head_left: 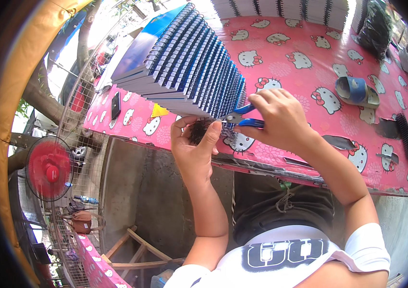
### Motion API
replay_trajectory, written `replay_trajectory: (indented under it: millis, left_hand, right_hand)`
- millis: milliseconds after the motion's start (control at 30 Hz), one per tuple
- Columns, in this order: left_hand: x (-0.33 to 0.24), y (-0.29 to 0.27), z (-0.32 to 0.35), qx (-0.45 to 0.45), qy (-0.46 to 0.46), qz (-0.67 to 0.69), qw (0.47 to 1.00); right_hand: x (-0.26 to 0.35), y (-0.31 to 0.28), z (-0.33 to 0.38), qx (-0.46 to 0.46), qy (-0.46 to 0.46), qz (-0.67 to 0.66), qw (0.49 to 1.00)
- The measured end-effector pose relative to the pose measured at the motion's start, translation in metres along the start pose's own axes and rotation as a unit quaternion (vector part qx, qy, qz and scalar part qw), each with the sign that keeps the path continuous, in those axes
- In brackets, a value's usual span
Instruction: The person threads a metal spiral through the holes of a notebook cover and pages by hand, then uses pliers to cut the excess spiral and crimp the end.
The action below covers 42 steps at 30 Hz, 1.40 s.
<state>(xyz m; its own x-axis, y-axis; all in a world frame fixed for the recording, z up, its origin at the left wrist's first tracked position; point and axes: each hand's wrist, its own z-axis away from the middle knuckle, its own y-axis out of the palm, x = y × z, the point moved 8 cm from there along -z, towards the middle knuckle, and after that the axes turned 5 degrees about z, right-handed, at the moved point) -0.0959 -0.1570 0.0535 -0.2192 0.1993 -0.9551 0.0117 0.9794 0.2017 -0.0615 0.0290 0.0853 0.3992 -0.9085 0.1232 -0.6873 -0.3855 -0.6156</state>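
Note:
A long stack of spiral-bound notebooks [165, 89] with blue covers lies on the table, coils facing up and right. At its near end, my right hand [280, 117] grips blue-handled pliers [251, 123], the metal jaws up against the coil ends. My left hand [192, 149] is closed beside the jaws, thumb raised along the notebooks' near corner. Between its thumb and fingers sits a dark tangled bundle [198, 130], which looks like thin coil scraps; its exact make-up is hard to see. Loose dark bits lie on the tabletop just under the pliers.
The pink patterned table cover [280, 67] is torn near the right front edge. On it are a blue slipper [357, 92], a black bristly strip [405, 137], a black plastic bag [375, 31], a phone [115, 105] and a yellow scrap [159, 111]. More notebooks [285, 8] stand behind. A red fan [50, 168] is at left.

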Motion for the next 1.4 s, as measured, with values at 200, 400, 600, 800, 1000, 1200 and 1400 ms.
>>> replay_trajectory:
  millis: [200,400,600,800,1000,1200,1400]
  left_hand:
    - [0.004,-0.009,-0.001,-0.023,-0.020,0.003,1.000]
    - [0.010,-0.004,0.002,-0.014,-0.025,-0.011,1.000]
    - [0.020,-0.019,0.001,-0.041,-0.060,-0.003,0.997]
    - [0.024,-0.008,0.007,-0.028,-0.047,-0.017,0.998]
    - [0.023,-0.022,0.005,-0.070,-0.048,-0.012,0.996]
    - [0.032,-0.007,0.009,-0.043,-0.041,-0.025,0.998]
    - [0.036,-0.017,0.009,-0.066,-0.068,-0.003,0.995]
  right_hand:
    - [-0.005,0.022,0.016,0.191,0.101,-0.029,0.976]
    - [0.006,0.005,0.007,0.004,-0.023,0.023,0.999]
    - [-0.005,0.027,0.020,0.250,0.122,-0.023,0.960]
    - [0.004,0.017,0.015,0.064,0.007,0.011,0.998]
    - [-0.009,0.035,0.029,0.255,0.117,-0.026,0.959]
    - [-0.001,0.030,0.022,0.122,0.044,-0.003,0.992]
    - [-0.014,0.037,0.039,0.245,0.112,-0.017,0.963]
